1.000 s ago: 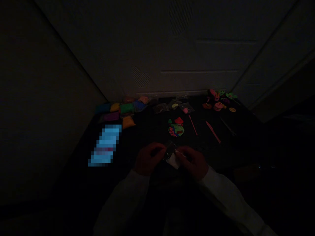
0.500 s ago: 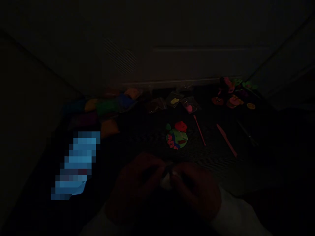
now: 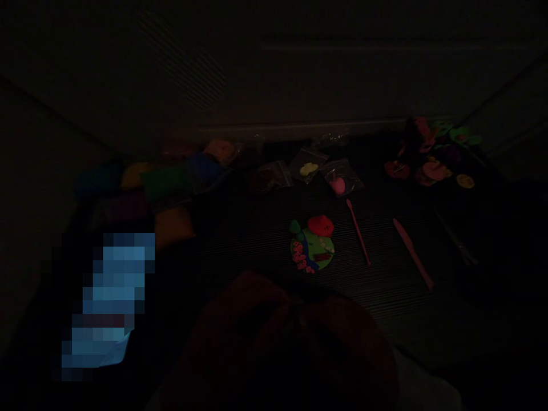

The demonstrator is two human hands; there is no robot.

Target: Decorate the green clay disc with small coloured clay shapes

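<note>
It is very dark, and my two hands meet low in the middle of the head view. My left hand point(image 3: 240, 319) and my right hand point(image 3: 357, 334) are closed, with their fingertips pinched together. Between them is a small lump, white half a second ago and now barely visible in shadow. Just beyond my fingers lies a round green clay piece point(image 3: 315, 244) with a blue strip, pink flowers and a red cap-like part point(image 3: 321, 226) at its top. Right of it are a pink thin clay tool point(image 3: 358, 233) and a pink plastic knife point(image 3: 413, 254).
Coloured clay packs, including a green one point(image 3: 166, 184) and an orange one point(image 3: 174, 225), lie at left behind a bright pixelated screen point(image 3: 113, 291). Small clear bags, one holding pink clay point(image 3: 338, 184), sit at the back. Several clay shapes point(image 3: 434, 171) are at back right, near dark scissors-like tools point(image 3: 458, 242).
The view has shifted, so the tabletop things appear larger and more spread out. My hands stay together but look darker, and the white lump between them has nearly vanished from sight.
</note>
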